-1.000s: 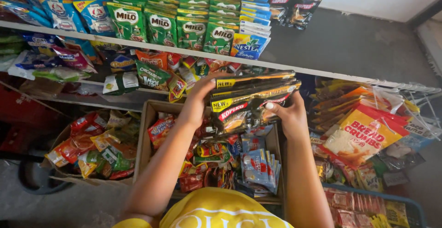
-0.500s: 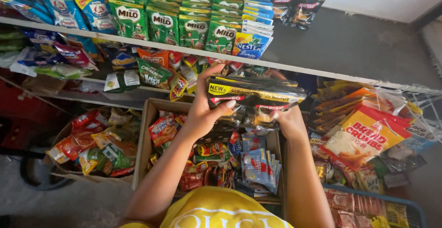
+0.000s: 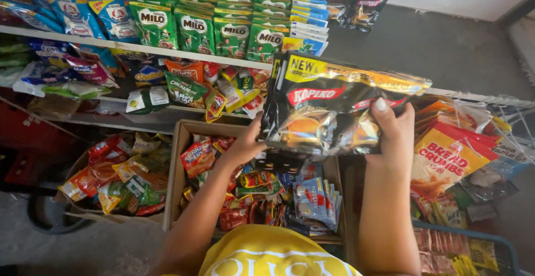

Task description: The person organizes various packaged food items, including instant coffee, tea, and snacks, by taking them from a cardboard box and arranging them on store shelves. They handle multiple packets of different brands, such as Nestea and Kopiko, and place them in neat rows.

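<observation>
While both hands, left hand and right hand, grip the black sachet pack, it remains unshelved above the cardboard box.

I see a white shelf carrying green sachet packs. Below it, the grey floor carries two open cardboard boxes of snack packets.
</observation>
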